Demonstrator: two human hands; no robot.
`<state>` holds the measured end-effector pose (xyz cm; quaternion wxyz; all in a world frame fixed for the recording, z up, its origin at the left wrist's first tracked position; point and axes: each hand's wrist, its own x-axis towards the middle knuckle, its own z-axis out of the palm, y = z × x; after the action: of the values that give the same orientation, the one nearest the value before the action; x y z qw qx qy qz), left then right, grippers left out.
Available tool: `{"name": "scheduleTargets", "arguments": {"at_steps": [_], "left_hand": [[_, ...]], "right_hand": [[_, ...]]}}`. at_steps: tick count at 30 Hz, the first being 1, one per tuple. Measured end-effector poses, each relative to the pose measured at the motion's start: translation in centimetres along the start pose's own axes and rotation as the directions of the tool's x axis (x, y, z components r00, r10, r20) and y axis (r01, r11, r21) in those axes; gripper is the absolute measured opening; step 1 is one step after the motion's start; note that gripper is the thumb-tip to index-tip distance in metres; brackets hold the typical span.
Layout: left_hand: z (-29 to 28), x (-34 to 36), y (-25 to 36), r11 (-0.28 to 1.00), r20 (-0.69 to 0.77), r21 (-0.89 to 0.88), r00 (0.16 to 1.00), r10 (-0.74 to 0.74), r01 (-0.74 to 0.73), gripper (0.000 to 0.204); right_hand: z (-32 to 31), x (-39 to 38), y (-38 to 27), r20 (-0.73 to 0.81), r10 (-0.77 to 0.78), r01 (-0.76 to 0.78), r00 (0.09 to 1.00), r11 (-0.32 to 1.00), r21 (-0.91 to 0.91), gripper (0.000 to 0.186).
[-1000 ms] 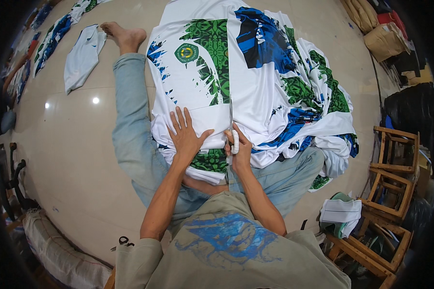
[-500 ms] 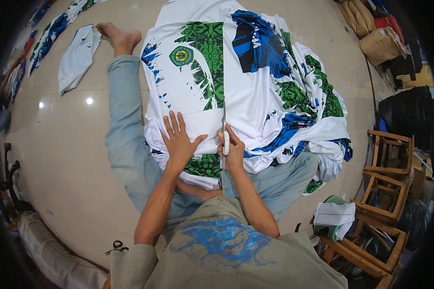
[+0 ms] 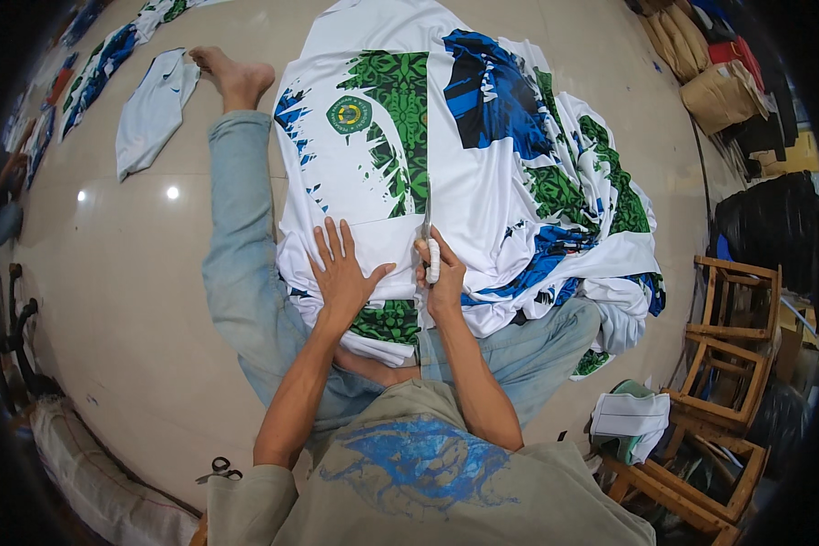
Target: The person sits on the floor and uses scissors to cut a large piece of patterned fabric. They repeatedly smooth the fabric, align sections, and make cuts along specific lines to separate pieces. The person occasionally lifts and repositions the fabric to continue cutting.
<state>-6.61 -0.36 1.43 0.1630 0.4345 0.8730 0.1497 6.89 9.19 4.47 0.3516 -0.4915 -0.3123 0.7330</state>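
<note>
A large white cloth printed in green and blue lies spread over the floor and between my legs, with a round-centred green emblem on its upper part. My left hand rests flat on the cloth's lower white area, fingers spread. To its right, my right hand grips a pair of scissors with white-wrapped handles. Their blades point away from me along the right edge of the green print; how far apart the blades are is too small to tell.
Bunched printed fabric is heaped on the right. A white cut piece lies on the floor at far left. Small black-handled scissors sit at lower left, near a rolled sack. Wooden frames and brown paper packages line the right.
The whole view has shifted slightly, so the cloth and legs appear a little lower and to the right. Both hands keep nearly the same places on the cloth.
</note>
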Motion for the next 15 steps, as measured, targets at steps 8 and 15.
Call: {"name": "scheduleTargets", "arguments": {"at_steps": [8,15], "left_hand": [[0.2,-0.1,-0.1,1.000,0.004,-0.008,1.000,0.008,-0.008,0.121],[0.2,0.0,-0.1,1.000,0.013,0.003,1.000,0.003,-0.003,0.122]], "right_hand": [[-0.9,0.9,0.6,0.034,-0.028,0.030,0.999,0.996,-0.083,0.055],[-0.2,1.5,-0.7,0.027,-0.001,0.003,1.000,0.997,-0.073,0.055]]}}
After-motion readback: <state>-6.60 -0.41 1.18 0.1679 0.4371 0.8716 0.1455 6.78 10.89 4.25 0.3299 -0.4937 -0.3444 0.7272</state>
